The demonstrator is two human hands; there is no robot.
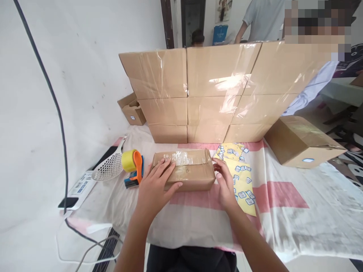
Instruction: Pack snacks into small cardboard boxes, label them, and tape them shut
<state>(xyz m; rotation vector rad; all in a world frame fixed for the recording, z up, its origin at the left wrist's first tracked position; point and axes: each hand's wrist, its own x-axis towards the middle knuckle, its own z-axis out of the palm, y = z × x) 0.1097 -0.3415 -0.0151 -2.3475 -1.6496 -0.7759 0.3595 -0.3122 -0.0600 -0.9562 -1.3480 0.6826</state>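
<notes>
At the bottom of the frame two bare forearms come up from the lower edge to a small cardboard box [184, 170] in the middle of the picture. The left hand [154, 187] lies flat on the top and front of the box, fingers spread wide, holding nothing else. The right hand [225, 181] is open too and presses against the right end of the box with its fingers.

The box rests on a table cover with pink and white stripes [283, 211]. Its top seam already carries a strip of clear tape, wrinkled in places, so I judge the closing is done or nearly done; the hands seem only to press the tape down.

The tape dispenser [134, 166], orange with a yellow roll, lies just left of the box, not in either hand. Left of it is a white perforated scoop [110, 168]. Yellow sticker sheets [239, 173] lie right of the box. In the upper middle stands a wall of taped cartons [215, 90], and one more carton [300, 145] lies at the right.
</notes>
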